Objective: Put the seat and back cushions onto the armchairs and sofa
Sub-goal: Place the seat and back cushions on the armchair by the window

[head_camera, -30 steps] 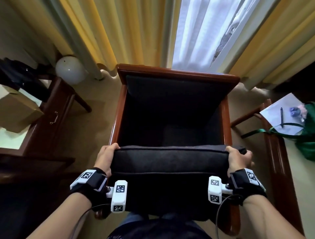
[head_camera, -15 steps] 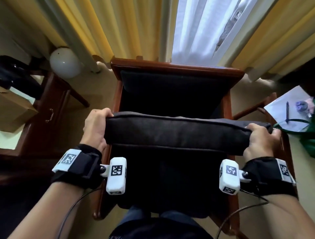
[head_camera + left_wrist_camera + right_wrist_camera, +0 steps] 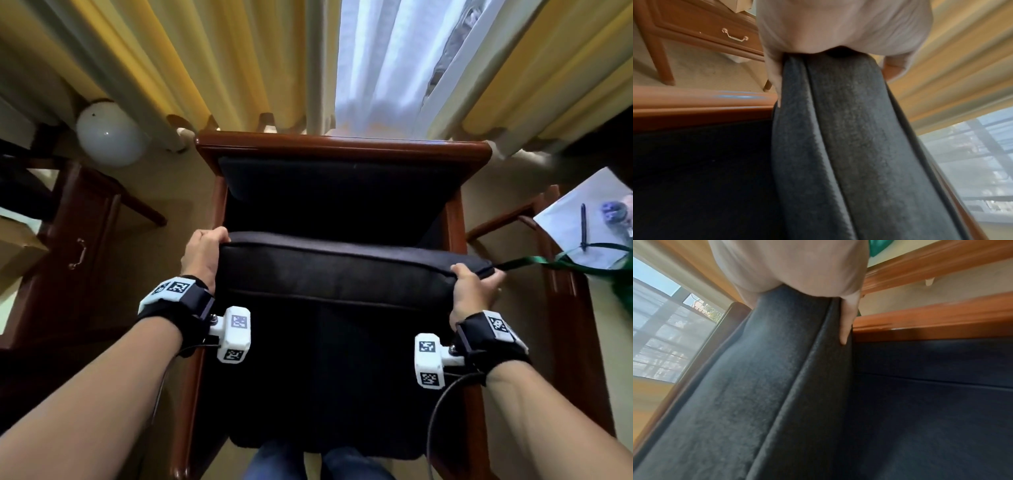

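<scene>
Beyond the fingers stands the armchair (image 3: 342, 150), its wooden frame backed against yellow curtains (image 3: 205, 58). Between its armrests a dark cushion (image 3: 342, 270) is held up, its lower part hanging toward the person's knees. Left hand (image 3: 202, 255) grips the cushion's upper left corner, fingers curled over the top edge; right hand (image 3: 474, 291) clamps the upper right corner likewise. Just past the right fingers trails a green strap (image 3: 534, 262).
</scene>
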The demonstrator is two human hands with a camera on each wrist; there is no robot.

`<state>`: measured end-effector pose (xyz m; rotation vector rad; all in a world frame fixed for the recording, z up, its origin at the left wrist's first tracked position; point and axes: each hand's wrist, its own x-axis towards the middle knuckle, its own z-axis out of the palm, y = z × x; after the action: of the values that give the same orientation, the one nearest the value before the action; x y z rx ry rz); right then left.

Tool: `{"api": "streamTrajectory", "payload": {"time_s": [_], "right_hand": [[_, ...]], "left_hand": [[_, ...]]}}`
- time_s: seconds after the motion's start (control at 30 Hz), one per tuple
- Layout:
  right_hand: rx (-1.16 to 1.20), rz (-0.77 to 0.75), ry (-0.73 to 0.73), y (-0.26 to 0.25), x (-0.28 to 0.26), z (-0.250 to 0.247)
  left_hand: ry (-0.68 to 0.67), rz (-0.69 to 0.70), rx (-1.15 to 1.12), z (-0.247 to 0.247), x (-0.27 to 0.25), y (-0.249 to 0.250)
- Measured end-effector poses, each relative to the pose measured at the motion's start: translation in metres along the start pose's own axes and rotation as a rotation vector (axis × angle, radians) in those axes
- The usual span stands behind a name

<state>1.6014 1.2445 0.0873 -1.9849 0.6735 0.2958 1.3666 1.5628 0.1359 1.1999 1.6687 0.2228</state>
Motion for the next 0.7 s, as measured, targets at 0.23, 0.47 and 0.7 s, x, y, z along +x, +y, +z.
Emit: {"api": "streamTrajectory", "payload": {"time_s": [0.23,0.47,0.7], "right_hand": [[-0.259,-0.104,-0.003,-0.035,0.028,0.038],[-0.333,-0.134,-0.211,-0.112,0.064,0.083],[-0.280,-0.267,-0.323,-0.091,0.074,0.070]], "left_hand": [[-0.043,-0.066,0.014,0.015,0.083,0.002],[-0.144,-0.010,-0.127,0.025,0.104,0.055],[0.033,0.272,-0.022,0.053,0.070,0.023]]}}
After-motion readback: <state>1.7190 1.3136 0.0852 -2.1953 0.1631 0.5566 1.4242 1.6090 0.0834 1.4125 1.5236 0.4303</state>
